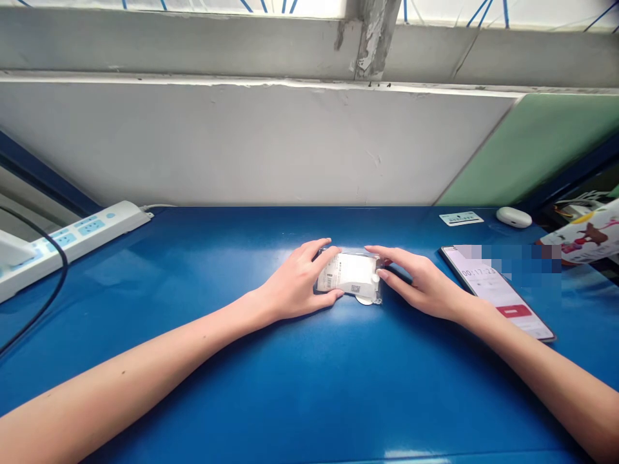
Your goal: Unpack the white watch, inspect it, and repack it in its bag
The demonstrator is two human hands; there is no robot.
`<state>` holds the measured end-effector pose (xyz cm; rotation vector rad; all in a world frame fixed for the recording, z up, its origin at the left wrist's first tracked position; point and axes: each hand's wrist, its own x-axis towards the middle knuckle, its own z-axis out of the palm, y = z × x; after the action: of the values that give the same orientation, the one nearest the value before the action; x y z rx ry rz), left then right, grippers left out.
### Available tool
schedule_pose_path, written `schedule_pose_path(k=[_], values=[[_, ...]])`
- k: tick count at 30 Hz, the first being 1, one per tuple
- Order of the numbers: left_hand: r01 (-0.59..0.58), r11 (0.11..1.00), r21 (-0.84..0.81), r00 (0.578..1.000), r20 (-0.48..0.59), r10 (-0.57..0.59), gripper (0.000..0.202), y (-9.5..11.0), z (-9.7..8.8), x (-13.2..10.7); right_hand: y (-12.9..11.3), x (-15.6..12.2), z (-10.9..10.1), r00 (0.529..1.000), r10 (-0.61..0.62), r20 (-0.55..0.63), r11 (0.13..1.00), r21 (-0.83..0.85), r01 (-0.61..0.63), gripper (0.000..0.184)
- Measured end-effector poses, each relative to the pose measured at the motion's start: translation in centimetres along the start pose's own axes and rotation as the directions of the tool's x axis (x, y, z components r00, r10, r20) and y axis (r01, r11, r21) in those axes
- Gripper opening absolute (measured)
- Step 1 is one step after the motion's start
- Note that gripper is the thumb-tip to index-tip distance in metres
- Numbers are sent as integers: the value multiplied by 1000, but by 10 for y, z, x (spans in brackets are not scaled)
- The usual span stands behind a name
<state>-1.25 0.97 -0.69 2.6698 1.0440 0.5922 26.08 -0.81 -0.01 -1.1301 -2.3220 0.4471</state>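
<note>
A small clear plastic packet (352,276) with a white item and printed labels inside lies on the blue table (290,386), near its middle. My left hand (300,283) grips the packet's left end, thumb at the near edge and fingers curled over the far edge. On the packet's right end rests my right hand (418,283), its fingers stretched out and the fingertips touching the packet. A round white disc shows under the packet's near right corner.
A phone (503,293) with a lit timer screen lies just right of my right hand. Behind it are a small white card (461,218) and a white earbud case (513,217). A white power strip (72,235) with a black cable sits at far left. A printed bag (587,238) lies at right.
</note>
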Motion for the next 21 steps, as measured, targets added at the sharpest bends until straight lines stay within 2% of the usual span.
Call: schedule_pose_path(k=[3, 9, 21], values=[[11, 1000, 17, 1000, -1, -11, 66, -1, 0, 1, 3, -1, 0, 1000, -5, 28, 995, -98, 8, 48], [74, 997, 37, 995, 67, -76, 68, -1, 0, 2, 4, -2, -1, 980, 38, 196, 974, -225, 8, 66], [97, 995, 34, 993, 64, -99, 71, -3, 1, 1, 7, -1, 1, 969, 92, 229, 966, -256, -31, 75]])
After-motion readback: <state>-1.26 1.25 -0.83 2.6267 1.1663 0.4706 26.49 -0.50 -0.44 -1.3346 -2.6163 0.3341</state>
